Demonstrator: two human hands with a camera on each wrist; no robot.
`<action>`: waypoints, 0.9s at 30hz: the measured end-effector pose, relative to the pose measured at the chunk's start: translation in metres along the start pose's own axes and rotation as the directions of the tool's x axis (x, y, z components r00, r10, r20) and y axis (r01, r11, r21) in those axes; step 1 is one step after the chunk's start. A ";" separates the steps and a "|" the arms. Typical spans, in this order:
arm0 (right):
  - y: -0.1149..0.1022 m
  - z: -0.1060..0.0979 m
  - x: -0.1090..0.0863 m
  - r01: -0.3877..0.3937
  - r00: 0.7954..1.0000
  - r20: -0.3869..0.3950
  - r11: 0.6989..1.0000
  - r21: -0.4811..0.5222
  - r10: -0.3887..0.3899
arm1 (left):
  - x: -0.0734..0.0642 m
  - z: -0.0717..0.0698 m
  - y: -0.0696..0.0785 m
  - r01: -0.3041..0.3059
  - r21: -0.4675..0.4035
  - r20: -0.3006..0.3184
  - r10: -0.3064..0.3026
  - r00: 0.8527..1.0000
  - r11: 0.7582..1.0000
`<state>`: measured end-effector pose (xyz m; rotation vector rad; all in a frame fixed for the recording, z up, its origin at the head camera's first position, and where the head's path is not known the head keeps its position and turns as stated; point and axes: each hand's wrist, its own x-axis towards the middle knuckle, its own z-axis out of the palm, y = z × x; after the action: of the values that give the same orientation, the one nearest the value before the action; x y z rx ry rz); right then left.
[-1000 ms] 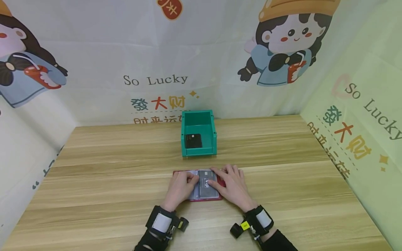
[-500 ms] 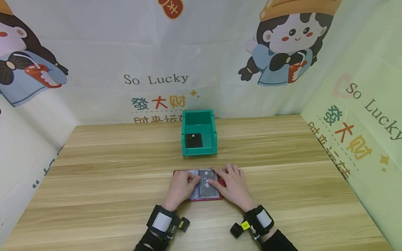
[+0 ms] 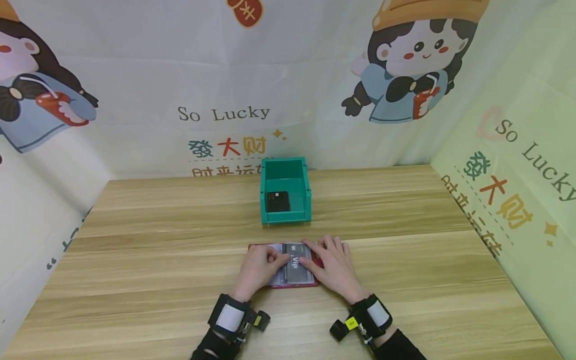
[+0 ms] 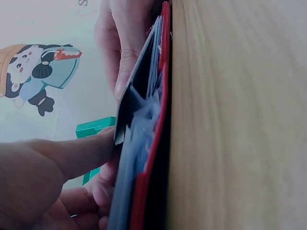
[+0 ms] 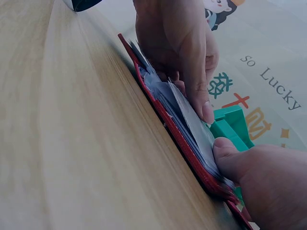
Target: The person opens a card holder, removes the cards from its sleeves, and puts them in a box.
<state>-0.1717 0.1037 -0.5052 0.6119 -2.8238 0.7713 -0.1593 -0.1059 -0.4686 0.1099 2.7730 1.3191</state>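
In the right half of the open red card holder (image 3: pixel 317 259), the VIP card (image 3: pixel 297 273), probably light, stiff and slick, is best taken by its edge near the holder's middle, where the left hand (image 3: pixel 260 268) pinches it, the right hand (image 3: pixel 335 266) resting spread-fingered on the holder's right side.

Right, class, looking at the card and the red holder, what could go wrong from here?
1. The left grip pinches the VIP card near its edge, so it might slip off.
2. The right grip has its thumb on that card too; pulling against it could bend the card.
3. Crumpled clear plastic inside the red holder might snag or tear.
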 end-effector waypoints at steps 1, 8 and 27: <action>0.000 0.000 0.000 -0.001 1.000 0.001 1.000 -0.001 0.001 | 0.000 0.000 0.000 -0.001 -0.007 0.001 0.001 1.000 1.000; 0.000 0.000 0.000 -0.008 1.000 0.006 1.000 -0.003 0.008 | 0.002 -0.007 0.000 0.055 -0.032 0.038 -0.054 0.998 0.998; -0.001 -0.001 0.001 -0.017 1.000 0.018 0.999 0.032 0.016 | -0.001 -0.046 -0.006 0.143 -0.017 0.061 -0.141 0.988 0.990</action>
<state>-0.1725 0.1036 -0.5034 0.6043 -2.8415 0.8195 -0.1633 -0.1455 -0.4446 -0.0480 2.6606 1.2886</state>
